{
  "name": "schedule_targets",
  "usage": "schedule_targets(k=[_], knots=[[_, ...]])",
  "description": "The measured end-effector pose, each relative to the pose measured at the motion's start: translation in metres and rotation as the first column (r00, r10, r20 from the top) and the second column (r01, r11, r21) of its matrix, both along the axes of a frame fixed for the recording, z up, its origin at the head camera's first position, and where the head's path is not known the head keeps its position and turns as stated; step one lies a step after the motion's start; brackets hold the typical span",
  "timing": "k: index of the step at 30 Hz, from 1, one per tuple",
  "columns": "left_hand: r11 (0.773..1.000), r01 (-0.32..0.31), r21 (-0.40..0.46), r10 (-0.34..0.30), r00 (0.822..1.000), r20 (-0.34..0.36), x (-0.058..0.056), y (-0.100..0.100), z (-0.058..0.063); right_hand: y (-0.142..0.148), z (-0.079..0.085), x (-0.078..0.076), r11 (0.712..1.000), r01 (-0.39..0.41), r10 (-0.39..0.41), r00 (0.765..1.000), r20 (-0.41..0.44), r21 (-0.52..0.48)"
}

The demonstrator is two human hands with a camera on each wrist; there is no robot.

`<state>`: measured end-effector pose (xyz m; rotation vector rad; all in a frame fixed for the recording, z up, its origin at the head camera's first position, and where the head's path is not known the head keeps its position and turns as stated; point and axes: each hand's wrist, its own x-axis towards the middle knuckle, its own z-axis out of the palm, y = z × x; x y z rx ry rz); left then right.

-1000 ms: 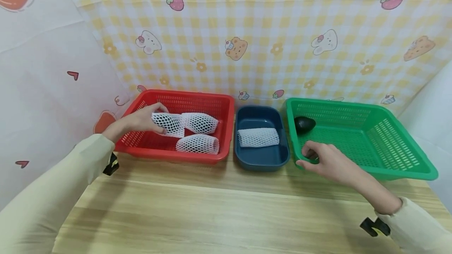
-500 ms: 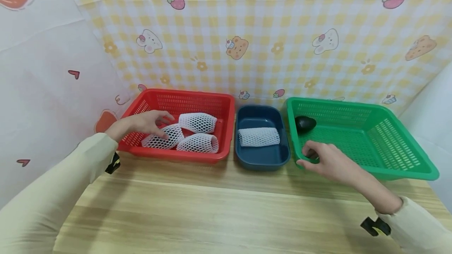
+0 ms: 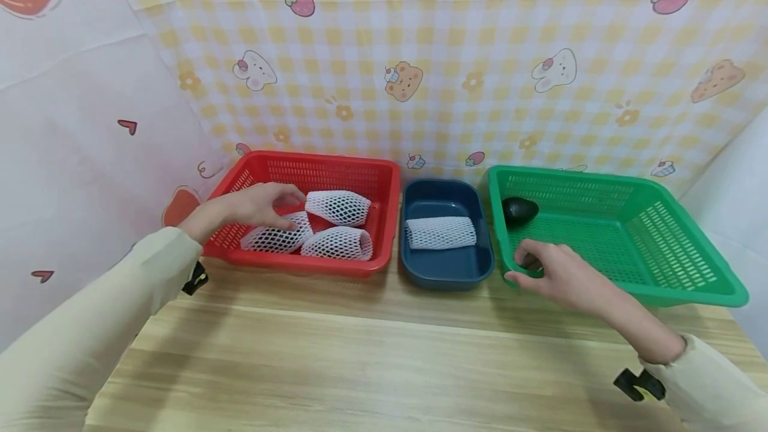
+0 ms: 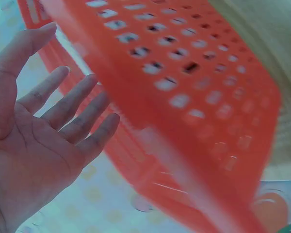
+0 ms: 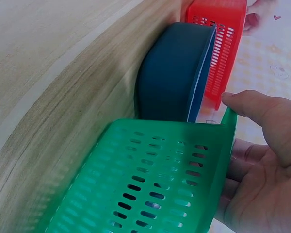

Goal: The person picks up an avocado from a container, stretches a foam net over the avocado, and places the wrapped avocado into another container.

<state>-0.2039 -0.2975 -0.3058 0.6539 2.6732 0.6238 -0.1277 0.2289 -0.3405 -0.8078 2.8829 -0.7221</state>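
Note:
My left hand hovers palm-down over the red basket, fingers loosely bent and nothing held; the left wrist view shows its palm. Beneath it lies a white foam net sleeve, dark showing through its mesh. Two similar sleeves sit alongside, one at the back and one at the front. My right hand stays at the near-left corner of the green basket, its thumb right at the rim and its loosely curled fingers over the inside. A dark avocado-shaped fruit lies in that basket.
Between the baskets stands a dark blue bin with a flatter white foam net sleeve in it. All three containers line the back of the wooden table, against a yellow checked cloth.
My left hand has let go of a foam net sleeve, which dropped to the front left of the red basket. That hand has since risen slightly. My right hand holds its place.

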Motion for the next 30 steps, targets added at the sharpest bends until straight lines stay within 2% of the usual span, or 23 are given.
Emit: schedule_targets(k=[5,9,13,17,20,24,28,30], knots=[[0.996,0.086,0.019,-0.084,0.993,-0.087,0.006,0.027,0.008,0.000,0.001,0.001,1.000,-0.004,0.004,1.000,0.009,0.012],[0.985,0.166,0.046,-0.158,0.977,-0.144,0.014,0.057,0.013,0.000,0.002,0.001,1.000,-0.021,0.021,1.000,0.014,0.023],[0.973,0.225,0.057,-0.213,0.962,-0.171,0.024,0.092,0.017,0.000,0.004,0.001,0.999,-0.037,0.037,0.999,0.015,0.035],[0.957,0.287,0.031,-0.276,0.942,-0.191,0.032,0.127,0.019,-0.001,0.006,0.001,0.997,-0.052,0.050,0.998,0.027,0.051],[0.928,0.372,0.016,-0.363,0.913,-0.186,0.036,0.152,0.017,-0.001,0.007,0.000,0.996,-0.058,0.055,0.998,0.039,0.063],[0.890,0.449,-0.082,-0.456,0.873,-0.172,0.042,0.183,0.011,-0.001,0.006,0.001,0.996,-0.059,0.056,0.998,0.038,0.071],[0.859,0.461,-0.221,-0.495,0.860,-0.128,0.048,0.207,0.000,-0.001,0.006,0.001,0.995,-0.069,0.068,0.997,0.021,0.065],[0.842,0.471,-0.262,-0.510,0.853,-0.106,0.050,0.216,-0.007,-0.001,0.006,0.002,0.995,-0.072,0.071,0.997,0.016,0.066]])
